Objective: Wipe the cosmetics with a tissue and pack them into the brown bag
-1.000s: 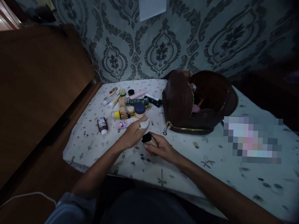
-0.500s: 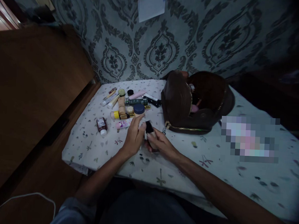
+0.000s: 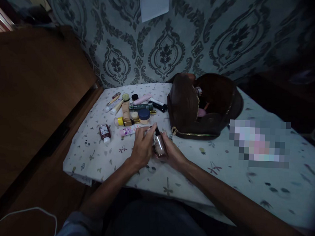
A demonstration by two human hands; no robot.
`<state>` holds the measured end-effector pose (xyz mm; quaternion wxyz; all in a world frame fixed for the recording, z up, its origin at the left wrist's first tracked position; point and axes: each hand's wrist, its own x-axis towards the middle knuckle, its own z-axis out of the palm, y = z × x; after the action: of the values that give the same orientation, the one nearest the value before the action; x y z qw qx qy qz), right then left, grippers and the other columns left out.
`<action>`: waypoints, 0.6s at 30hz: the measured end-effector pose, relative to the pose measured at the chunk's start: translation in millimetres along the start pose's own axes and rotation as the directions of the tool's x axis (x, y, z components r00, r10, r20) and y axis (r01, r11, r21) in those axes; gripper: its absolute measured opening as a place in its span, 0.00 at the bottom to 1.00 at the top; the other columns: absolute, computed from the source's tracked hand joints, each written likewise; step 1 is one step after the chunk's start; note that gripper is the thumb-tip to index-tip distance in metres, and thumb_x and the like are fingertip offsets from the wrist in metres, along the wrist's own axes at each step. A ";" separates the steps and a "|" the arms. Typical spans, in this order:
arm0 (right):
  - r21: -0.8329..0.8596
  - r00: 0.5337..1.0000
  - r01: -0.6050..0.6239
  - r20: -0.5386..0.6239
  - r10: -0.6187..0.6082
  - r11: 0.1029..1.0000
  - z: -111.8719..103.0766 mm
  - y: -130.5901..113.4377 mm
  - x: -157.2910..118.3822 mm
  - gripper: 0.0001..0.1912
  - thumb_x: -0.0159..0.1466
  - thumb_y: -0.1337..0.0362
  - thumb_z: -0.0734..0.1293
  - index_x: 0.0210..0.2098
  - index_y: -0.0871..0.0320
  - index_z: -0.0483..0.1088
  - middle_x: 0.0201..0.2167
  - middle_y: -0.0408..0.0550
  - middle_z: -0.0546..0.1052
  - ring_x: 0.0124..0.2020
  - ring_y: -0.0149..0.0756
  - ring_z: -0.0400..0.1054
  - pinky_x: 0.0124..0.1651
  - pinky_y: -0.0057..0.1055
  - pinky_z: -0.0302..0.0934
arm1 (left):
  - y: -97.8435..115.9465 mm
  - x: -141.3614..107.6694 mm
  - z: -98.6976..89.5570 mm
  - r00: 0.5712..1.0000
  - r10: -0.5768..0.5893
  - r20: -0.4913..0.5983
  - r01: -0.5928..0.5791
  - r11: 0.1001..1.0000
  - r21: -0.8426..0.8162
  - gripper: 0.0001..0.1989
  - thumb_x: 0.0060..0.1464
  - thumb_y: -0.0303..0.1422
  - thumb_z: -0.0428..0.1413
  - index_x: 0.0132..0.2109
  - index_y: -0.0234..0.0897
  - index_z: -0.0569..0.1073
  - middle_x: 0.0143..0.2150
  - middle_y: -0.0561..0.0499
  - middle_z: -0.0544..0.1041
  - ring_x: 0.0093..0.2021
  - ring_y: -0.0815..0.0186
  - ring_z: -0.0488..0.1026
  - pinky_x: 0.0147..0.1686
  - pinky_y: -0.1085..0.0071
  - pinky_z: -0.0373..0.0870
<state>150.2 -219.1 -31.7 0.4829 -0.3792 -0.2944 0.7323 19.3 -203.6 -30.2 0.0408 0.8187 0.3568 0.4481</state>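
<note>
A small glass bottle [image 3: 160,147] with a black cap stands tilted between my hands above the patterned cloth. My right hand [image 3: 173,151] is closed round its right side. On the other side my left hand [image 3: 143,145] has its fingers bent near the cap; something pale shows between them, too hidden to name. Just behind my left hand lie a pink and white tube [image 3: 127,131] and a dark blue lidded jar [image 3: 144,115]. The open brown bag [image 3: 185,110] sits beyond my right hand, with a few items inside.
Several tubes and jars lie at the back left around a green tube [image 3: 141,107]. A small dark red bottle [image 3: 105,133] lies left of them. A blurred colourful item [image 3: 258,141] is at the right. Behind is a patterned wall.
My hands have turned the bottle so its glass side shows more, and my left fingers have moved up to its cap. The whole view has shifted slightly.
</note>
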 end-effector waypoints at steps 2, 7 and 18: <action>0.050 0.999 0.004 -0.039 -0.002 0.999 -0.4 -0.7 1.2 0.33 0.47 0.32 0.70 0.29 0.56 0.65 0.19 0.38 0.69 0.20 0.29 0.63 0.21 0.25 0.60 | 3.1 0.7 -2.8 0.996 0.091 0.010 -0.091 0.995 -0.041 0.23 0.66 0.26 0.44 0.65 0.40 0.59 0.47 0.44 0.71 0.46 0.61 0.67 0.48 0.61 0.68; 0.017 0.997 0.071 -0.030 -0.070 0.997 -1.3 1.1 -0.1 0.29 0.53 0.36 0.69 0.33 0.55 0.67 0.20 0.37 0.65 0.21 0.28 0.62 0.18 0.23 0.57 | 2.2 6.7 -8.9 0.990 0.144 0.008 -0.143 0.987 -0.078 0.12 0.64 0.26 0.47 0.51 0.38 0.71 0.43 0.45 0.74 0.44 0.63 0.69 0.44 0.65 0.69; 0.115 0.996 0.053 0.066 -0.061 0.992 -4.7 -1.0 0.4 0.19 0.56 0.51 0.74 0.39 0.54 0.67 0.27 0.41 0.74 0.28 0.32 0.70 0.27 0.25 0.65 | -7.8 15.5 -11.4 0.959 -0.278 -0.062 0.259 0.941 -0.219 0.08 0.62 0.33 0.54 0.46 0.38 0.75 0.42 0.48 0.72 0.48 0.62 0.70 0.49 0.64 0.68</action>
<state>154.6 -218.0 -33.5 0.5140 -0.3170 -0.2799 0.7463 11.6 -191.1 -15.5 0.1705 0.7320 0.4177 0.5105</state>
